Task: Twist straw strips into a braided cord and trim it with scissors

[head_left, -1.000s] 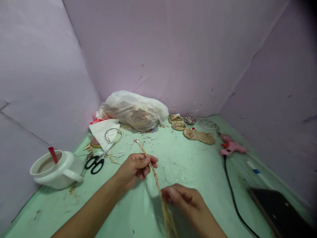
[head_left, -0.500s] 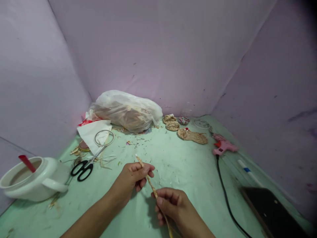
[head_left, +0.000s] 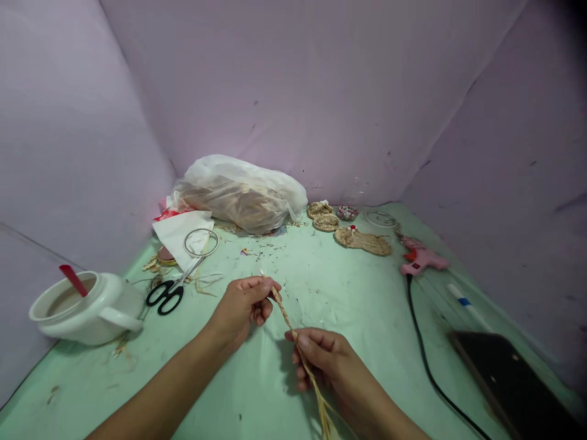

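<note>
A thin, straw-coloured twisted or braided cord (head_left: pixel 285 315) stretches between my two hands above the green table. My left hand (head_left: pixel 250 299) pinches it close to its pale upper tip. Lower down, my right hand (head_left: pixel 321 357) grips the same cord between thumb and fingers. Below the right hand the cord spreads into loose flat strands that run out of the bottom of the view. To the left of my hands lie black-handled scissors (head_left: pixel 166 297), their blades toward a metal ring (head_left: pixel 202 242) on white paper (head_left: pixel 177 231).
A white pot (head_left: pixel 87 311) holding a red-handled tool stands left. At the back sit a plastic bag (head_left: pixel 243 195) of dry fibre, woven straw pieces (head_left: pixel 362 241) and a dish of beads (head_left: pixel 347 212). A pink glue gun (head_left: pixel 422 260), its cord and a phone (head_left: pixel 509 379) lie right.
The view has shifted slightly. My left hand now holds the cord nearer its tip, the hands are a little farther apart, and more loose strands show below my right hand.
</note>
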Available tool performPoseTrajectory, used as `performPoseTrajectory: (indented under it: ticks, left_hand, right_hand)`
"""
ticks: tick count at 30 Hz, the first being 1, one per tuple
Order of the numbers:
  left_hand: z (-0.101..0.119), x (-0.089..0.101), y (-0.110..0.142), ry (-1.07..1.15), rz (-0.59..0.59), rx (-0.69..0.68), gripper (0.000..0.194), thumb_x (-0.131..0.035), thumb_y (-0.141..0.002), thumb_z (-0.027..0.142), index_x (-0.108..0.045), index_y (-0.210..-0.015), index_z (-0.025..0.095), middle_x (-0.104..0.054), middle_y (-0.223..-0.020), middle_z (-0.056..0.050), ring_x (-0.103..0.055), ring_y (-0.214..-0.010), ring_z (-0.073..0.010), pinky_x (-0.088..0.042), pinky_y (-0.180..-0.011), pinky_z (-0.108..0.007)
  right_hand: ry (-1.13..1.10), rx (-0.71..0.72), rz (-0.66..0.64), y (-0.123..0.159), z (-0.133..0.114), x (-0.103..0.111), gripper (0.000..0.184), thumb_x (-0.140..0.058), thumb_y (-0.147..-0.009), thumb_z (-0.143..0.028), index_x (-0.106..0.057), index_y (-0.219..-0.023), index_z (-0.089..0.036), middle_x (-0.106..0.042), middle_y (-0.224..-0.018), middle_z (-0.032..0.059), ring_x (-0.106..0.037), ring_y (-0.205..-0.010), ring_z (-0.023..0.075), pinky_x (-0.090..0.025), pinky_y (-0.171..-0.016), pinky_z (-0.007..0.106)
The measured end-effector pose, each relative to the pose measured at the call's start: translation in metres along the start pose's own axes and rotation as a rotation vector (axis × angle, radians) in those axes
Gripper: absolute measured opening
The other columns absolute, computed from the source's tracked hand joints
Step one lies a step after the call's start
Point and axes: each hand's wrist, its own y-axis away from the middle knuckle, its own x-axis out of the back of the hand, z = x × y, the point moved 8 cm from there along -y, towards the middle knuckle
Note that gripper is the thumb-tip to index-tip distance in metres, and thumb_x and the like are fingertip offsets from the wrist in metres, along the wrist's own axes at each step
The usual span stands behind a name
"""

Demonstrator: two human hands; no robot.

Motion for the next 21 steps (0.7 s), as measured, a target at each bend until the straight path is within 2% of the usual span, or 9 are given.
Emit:
performPoseTrajectory:
  ticks: [3, 6, 8, 11, 14, 15, 17, 19, 21]
  left_hand:
    - [-0.001, 0.002, 0.001, -0.031, 0.034, -0.007, 0.023, -0.066, -0.063, 0.032, -0.062, -0.07, 0.01, -0.055, -0.05, 0.0, -0.041, -0.037, -0.0042, -0.027, -0.033, -0.014]
    - [-0.003, 0.009, 0.001, -0.05, 0.151, -0.03, 0.017, -0.068, -0.059, 0.025, -0.058, -0.059, 0.011, -0.049, -0.043, 0.003, -0.039, -0.036, -0.0038, -0.026, -0.033, -0.014]
    - [-0.011, 0.01, 0.004, -0.058, 0.217, 0.004, 0.015, -0.066, -0.057, 0.02, -0.054, -0.051, 0.012, -0.046, -0.038, 0.004, -0.035, -0.033, -0.0033, -0.023, -0.032, -0.015]
    - [-0.03, 0.003, 0.009, -0.053, 0.24, 0.103, 0.01, -0.06, -0.054, 0.012, -0.052, -0.048, 0.012, -0.046, -0.037, 0.004, -0.03, -0.03, -0.0025, -0.016, -0.029, -0.016]
    - [-0.038, 0.0, 0.009, -0.027, 0.24, 0.112, 0.009, -0.059, -0.052, 0.011, -0.051, -0.048, 0.012, -0.047, -0.038, 0.003, -0.029, -0.029, -0.0021, -0.013, -0.029, -0.016]
    - [-0.035, 0.002, 0.008, -0.017, 0.247, 0.091, 0.009, -0.06, -0.052, 0.012, -0.051, -0.048, 0.012, -0.046, -0.038, 0.004, -0.029, -0.029, -0.002, -0.013, -0.03, -0.016]
    - [-0.025, 0.012, 0.002, 0.015, 0.267, 0.025, 0.011, -0.063, -0.053, 0.016, -0.052, -0.051, 0.012, -0.044, -0.038, 0.005, -0.03, -0.03, -0.0019, -0.013, -0.03, -0.016]
    - [-0.011, 0.023, -0.004, 0.051, 0.278, -0.051, 0.014, -0.065, -0.053, 0.02, -0.054, -0.055, 0.012, -0.045, -0.041, 0.005, -0.032, -0.032, -0.002, -0.016, -0.031, -0.015]
    - [0.001, 0.031, -0.009, 0.08, 0.27, -0.112, 0.017, -0.067, -0.053, 0.022, -0.055, -0.058, 0.012, -0.046, -0.045, 0.005, -0.035, -0.035, -0.0022, -0.019, -0.032, -0.015]
  right_hand:
    - [0.078, 0.008, 0.006, 0.002, -0.002, -0.002, 0.038, -0.074, -0.057, -0.043, -0.067, -0.073, -0.009, -0.05, -0.05, -0.0021, -0.045, -0.044, 0.0071, -0.04, -0.047, 0.022]
    - [0.245, 0.084, -0.018, 0.007, -0.007, -0.005, 0.036, -0.07, -0.061, -0.045, -0.066, -0.067, -0.01, -0.05, -0.05, -0.0017, -0.045, -0.042, 0.0071, -0.037, -0.047, 0.023]
    - [0.378, 0.207, -0.095, 0.014, -0.014, -0.015, 0.032, -0.065, -0.067, -0.043, -0.067, -0.065, -0.011, -0.05, -0.054, -0.0006, -0.046, -0.045, 0.0079, -0.036, -0.047, 0.023]
    - [0.601, 0.442, -0.235, 0.032, -0.025, -0.036, 0.029, -0.056, -0.078, -0.034, -0.067, -0.061, -0.013, -0.048, -0.056, -0.0002, -0.046, -0.051, 0.0092, -0.034, -0.049, 0.023]
    - [0.722, 0.56, -0.254, 0.041, -0.029, -0.046, 0.031, -0.052, -0.081, -0.032, -0.065, -0.059, -0.014, -0.046, -0.053, -0.0005, -0.044, -0.053, 0.01, -0.034, -0.052, 0.025]
    - [0.672, 0.522, -0.228, 0.038, -0.028, -0.043, 0.029, -0.053, -0.079, -0.034, -0.065, -0.061, -0.014, -0.047, -0.054, -0.0006, -0.045, -0.053, 0.01, -0.035, -0.053, 0.025]
    - [0.434, 0.323, -0.161, 0.024, -0.018, -0.031, 0.029, -0.058, -0.075, -0.041, -0.066, -0.072, -0.014, -0.053, -0.058, 0.0006, -0.049, -0.052, 0.0105, -0.039, -0.053, 0.026]
    - [0.183, 0.09, -0.105, 0.012, -0.004, -0.019, 0.039, -0.06, -0.071, -0.048, -0.064, -0.084, -0.012, -0.06, -0.068, 0.0045, -0.054, -0.054, 0.012, -0.043, -0.054, 0.028]
    - [0.057, -0.028, -0.077, 0.005, 0.002, -0.011, 0.042, -0.06, -0.071, -0.048, -0.063, -0.088, -0.009, -0.064, -0.076, 0.009, -0.058, -0.057, 0.0135, -0.045, -0.055, 0.028]
